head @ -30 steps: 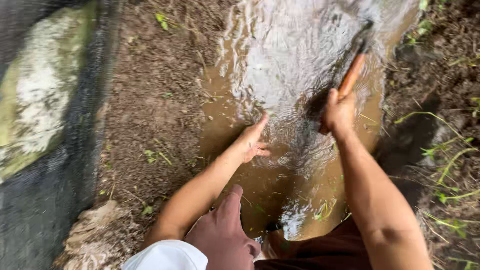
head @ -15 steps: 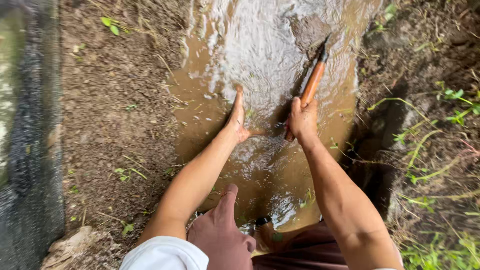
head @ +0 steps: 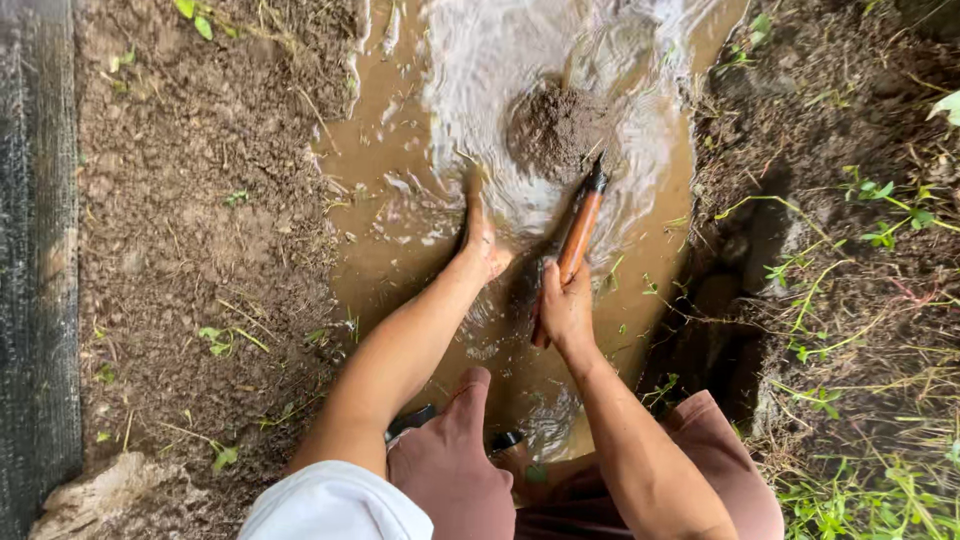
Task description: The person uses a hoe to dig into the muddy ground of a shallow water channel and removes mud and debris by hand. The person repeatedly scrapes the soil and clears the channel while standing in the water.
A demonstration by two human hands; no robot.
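A shallow ditch (head: 400,230) cut into the soil holds muddy brown water (head: 390,160), rippling and glinting white toward 12 o'clock. Rising out of that water, just past centre toward 1 o'clock, sits a dark, wet mound of soil (head: 553,128), rough and crumbly on top.

The right hand (head: 563,310) is wrapped tight around a tool with an orange-brown wooden handle (head: 580,235); the handle slants up toward 12 o'clock, and its dark metal neck (head: 598,180) meets the near edge of the mound. The working end is hidden in mud, so its shape cannot be told.

The left hand (head: 480,240), at 11 o'clock from the right one, lies flat with fingers together, its fingertips dipped in the water just beside the mound's lower left edge; it holds nothing.

Bare brown earth (head: 200,220) flanks the ditch at 9 o'clock, with black netting (head: 35,250) at the far edge. At 3 o'clock a dark bank (head: 800,150) carries green weeds (head: 880,215).
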